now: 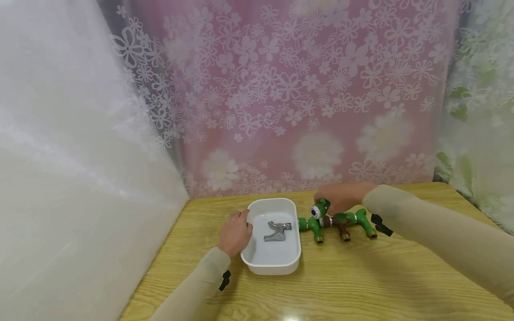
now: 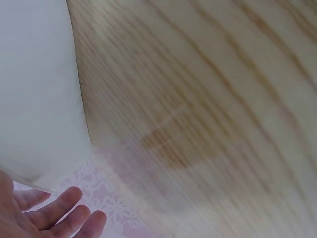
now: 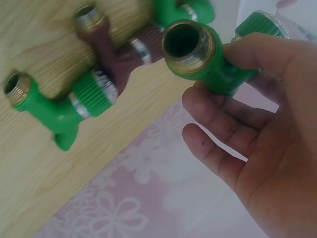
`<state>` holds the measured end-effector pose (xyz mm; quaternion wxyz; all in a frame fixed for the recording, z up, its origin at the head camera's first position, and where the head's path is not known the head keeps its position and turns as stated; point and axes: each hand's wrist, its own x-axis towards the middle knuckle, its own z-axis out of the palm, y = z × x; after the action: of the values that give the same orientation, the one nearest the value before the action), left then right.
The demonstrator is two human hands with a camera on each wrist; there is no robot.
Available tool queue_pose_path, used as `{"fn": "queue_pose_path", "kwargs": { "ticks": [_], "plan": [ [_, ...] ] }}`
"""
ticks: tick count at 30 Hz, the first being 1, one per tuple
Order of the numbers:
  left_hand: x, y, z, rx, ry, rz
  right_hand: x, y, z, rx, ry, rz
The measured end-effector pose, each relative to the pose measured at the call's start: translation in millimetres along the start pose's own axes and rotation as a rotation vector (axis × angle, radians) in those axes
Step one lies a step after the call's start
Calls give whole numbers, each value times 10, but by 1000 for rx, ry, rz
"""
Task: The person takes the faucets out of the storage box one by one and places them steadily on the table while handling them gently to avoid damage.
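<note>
My right hand (image 1: 340, 196) pinches a green plastic tap (image 3: 218, 69) between thumb and fingers, raised over the row of taps; its brass threaded mouth faces the right wrist camera. Under it on the table lie a green tap (image 1: 314, 229), a brown tap (image 1: 343, 231) and another green tap (image 1: 362, 221). At the left rim of a white basin (image 1: 273, 269), my left hand (image 1: 234, 234) holds on with the thumb over the edge. Its other fingers (image 2: 64, 206) stretch loosely outside the wall. Inside the basin lies a grey metal tap (image 1: 278, 232).
The wooden table (image 1: 345, 285) ends at the back against a pink flowered curtain (image 1: 281, 98). A white sheet (image 1: 72, 156) hangs along the left side, and a pale green-patterned curtain (image 1: 478, 133) along the right.
</note>
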<state>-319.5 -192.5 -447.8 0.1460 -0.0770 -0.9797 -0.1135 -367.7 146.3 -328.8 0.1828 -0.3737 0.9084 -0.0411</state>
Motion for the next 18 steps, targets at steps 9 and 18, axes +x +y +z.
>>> {"fn": "queue_pose_path", "kwargs": {
  "ticks": [9, 18],
  "plan": [
    [4, -1, 5, 6, 26, -1, -87, 294, 81, 36, 20, 40],
    [1, -7, 24, 7, 31, -4, -182, 549, 150, 41, 26, 86]
  ]
}}
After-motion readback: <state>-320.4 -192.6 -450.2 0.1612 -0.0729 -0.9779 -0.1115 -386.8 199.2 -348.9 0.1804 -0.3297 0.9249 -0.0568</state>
